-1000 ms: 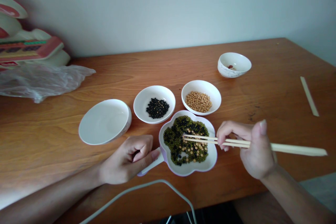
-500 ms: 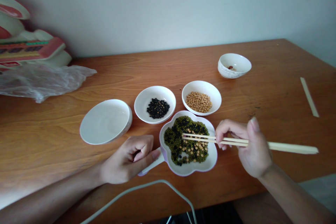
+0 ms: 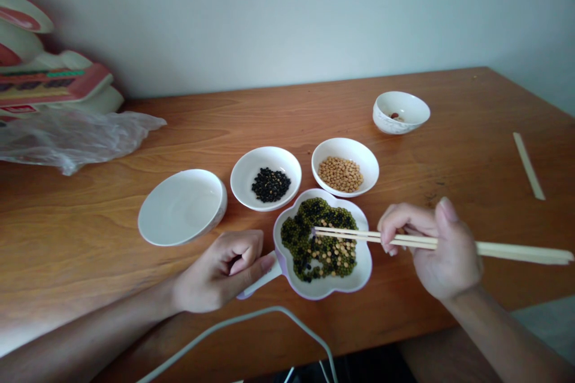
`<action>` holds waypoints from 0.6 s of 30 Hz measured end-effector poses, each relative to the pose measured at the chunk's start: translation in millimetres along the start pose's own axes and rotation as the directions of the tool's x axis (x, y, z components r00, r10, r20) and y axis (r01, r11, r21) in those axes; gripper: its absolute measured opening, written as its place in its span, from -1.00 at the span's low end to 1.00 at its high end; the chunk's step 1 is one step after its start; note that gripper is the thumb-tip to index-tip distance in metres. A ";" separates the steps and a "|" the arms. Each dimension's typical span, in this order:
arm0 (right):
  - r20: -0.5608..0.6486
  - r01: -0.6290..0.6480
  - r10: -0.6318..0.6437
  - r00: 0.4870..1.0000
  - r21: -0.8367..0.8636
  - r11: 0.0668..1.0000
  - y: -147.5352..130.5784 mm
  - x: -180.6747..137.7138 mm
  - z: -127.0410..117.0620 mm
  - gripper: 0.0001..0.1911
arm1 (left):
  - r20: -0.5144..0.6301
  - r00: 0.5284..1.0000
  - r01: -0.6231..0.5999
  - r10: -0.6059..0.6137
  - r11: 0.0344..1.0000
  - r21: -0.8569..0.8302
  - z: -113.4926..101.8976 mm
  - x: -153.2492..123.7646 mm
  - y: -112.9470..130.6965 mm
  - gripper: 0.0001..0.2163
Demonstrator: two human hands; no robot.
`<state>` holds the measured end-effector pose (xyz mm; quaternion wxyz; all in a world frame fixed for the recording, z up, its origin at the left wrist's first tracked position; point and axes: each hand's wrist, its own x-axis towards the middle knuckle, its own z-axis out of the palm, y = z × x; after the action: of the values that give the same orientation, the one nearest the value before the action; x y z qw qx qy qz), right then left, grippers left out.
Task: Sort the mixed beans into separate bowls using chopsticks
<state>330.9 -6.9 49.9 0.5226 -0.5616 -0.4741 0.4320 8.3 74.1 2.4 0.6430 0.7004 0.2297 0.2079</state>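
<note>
Chopsticks [image 3: 404, 240] reach from the right hand [image 3: 438, 251] over a flower-shaped dish [image 3: 359, 275] of mixed green, black and tan beans near the table's [image 3: 90, 221] front edge, their tips over the green beans at the dish's left side. The right hand's fingers [image 3: 395, 221] are pinched around the sticks just right of the dish; whether a bean sits between the tips cannot be told. The left hand [image 3: 215, 272] curls around the dish's handle [image 3: 260, 281], its thumb lying along it. Behind the dish stand a bowl of black beans [image 3: 266, 178] and, just right of it, a bowl of tan beans [image 3: 345, 166]. An empty white bowl [image 3: 182, 206] sits to the left, a small bowl [image 3: 401, 111] toward the table's back right. A paper sleeve [image 3: 529, 165] lies near the right edge, a clear plastic bag [image 3: 72, 137] at the back left corner. A pale cable [image 3: 251, 323] loops past the front edge.
</note>
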 end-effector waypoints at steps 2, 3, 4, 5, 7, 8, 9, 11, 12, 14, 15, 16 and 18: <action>-0.025 -0.012 0.011 1.000 -0.018 1.000 -4.5 0.2 -1.7 -0.19 | 0.002 1.000 0.003 -0.003 1.000 -0.008 -0.1 -0.3 -0.2 -0.63; -0.029 -0.026 0.025 0.999 -0.029 0.999 -6.4 0.1 -2.4 -0.18 | 0.001 1.000 0.004 -0.004 1.000 -0.004 -0.2 -0.7 -0.3 -0.63; -0.030 -0.039 0.038 0.999 -0.039 0.998 -7.7 -0.2 -2.9 -0.17 | -0.001 1.000 0.006 -0.006 1.000 0.001 -0.3 -1.1 -0.4 -0.63; -0.027 -0.048 0.047 0.999 -0.046 0.998 -8.5 -0.6 -3.3 -0.16 | -0.002 1.000 0.010 -0.010 1.000 0.005 -0.4 -1.5 -0.4 -0.63; -0.012 -0.051 0.051 0.999 -0.049 0.998 -8.2 -1.4 -3.6 -0.15 | -0.002 1.000 0.016 -0.016 1.000 0.007 -0.6 -1.9 -0.3 -0.63; 0.001 -0.050 0.050 0.999 -0.046 0.998 -7.2 -1.9 -3.6 -0.14 | -0.004 1.000 0.016 -0.016 1.000 0.010 -0.7 -1.8 -0.1 -0.63; 0.017 -0.047 0.048 0.999 -0.041 0.998 -5.8 -2.3 -3.8 -0.14 | -0.006 1.000 0.015 -0.015 1.000 0.015 -0.7 -1.5 0.0 -0.63; 0.051 -0.044 0.045 0.998 -0.026 0.999 -2.2 -3.0 -4.4 -0.14 | -0.009 1.000 0.011 -0.010 1.000 0.028 -0.5 -0.7 0.6 -0.63; 0.065 -0.042 0.043 0.997 -0.021 0.999 -0.1 -3.3 -5.0 -0.14 | -0.010 1.000 0.009 -0.009 0.999 0.032 -0.4 -0.2 0.9 -0.62; 0.089 -0.040 0.042 0.995 -0.022 0.999 4.1 -3.8 -6.6 -0.14 | -0.008 1.000 0.010 -0.010 1.000 0.028 -0.2 0.5 1.3 -0.62; 0.097 -0.041 0.043 0.994 -0.026 0.999 6.1 -3.9 -7.3 -0.14 | -0.007 1.000 0.012 -0.012 1.000 0.022 -0.1 0.6 1.4 -0.62; 0.102 -0.041 0.044 0.994 -0.030 0.999 7.9 -3.9 -8.0 -0.14 | -0.005 1.000 0.014 -0.013 1.000 0.016 -0.1 0.5 1.4 -0.62; 0.109 -0.037 0.040 0.993 -0.031 0.999 10.9 -3.7 -8.5 -0.14 | -0.002 1.000 0.017 -0.017 1.000 0.005 -0.2 -0.1 1.1 -0.62</action>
<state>339.5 -12.1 39.7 0.4792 -0.5538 -0.4974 0.4650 8.1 74.1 3.6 0.6428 0.6998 0.2368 0.2025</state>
